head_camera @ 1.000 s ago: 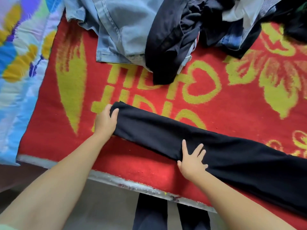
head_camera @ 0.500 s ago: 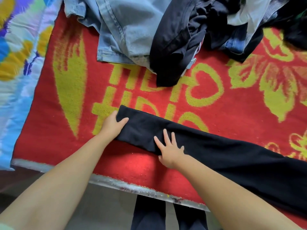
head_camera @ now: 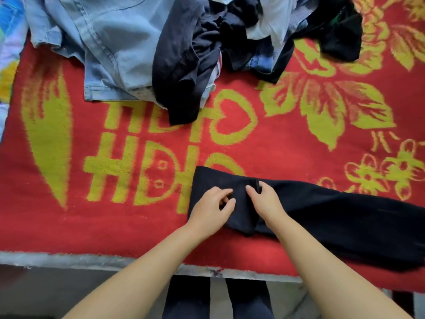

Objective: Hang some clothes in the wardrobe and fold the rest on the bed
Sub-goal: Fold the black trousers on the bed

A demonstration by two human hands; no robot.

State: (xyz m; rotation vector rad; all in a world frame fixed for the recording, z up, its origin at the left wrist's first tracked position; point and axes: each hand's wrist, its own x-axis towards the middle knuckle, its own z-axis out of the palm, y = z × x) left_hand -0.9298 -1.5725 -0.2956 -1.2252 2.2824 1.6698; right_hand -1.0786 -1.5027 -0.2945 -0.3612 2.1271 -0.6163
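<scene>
Black garment [head_camera: 322,217] folded on red blanket [head_camera: 138,226], left hand [head_camera: 210,211] and right hand [head_camera: 268,201] fingers pinching its fold, clothes pile [head_camera: 184,42] behind

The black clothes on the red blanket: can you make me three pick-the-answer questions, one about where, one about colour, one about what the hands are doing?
1. Where does the heap of unfolded clothes lie?
A. at the far side of the blanket
B. on the floor
C. under the hands

2. What colour are the letters on the red blanket?
A. white
B. yellow
C. blue

3. What is the right hand doing?
A. pointing at the heap
B. hanging at the side
C. pinching a fold of the black garment

Answers:
1 A, the heap of unfolded clothes lies beyond the letters.
2 B, the red blanket bears yellow letters.
3 C, the right hand grips a fold of the black garment; the left hand touches it beside.
</scene>
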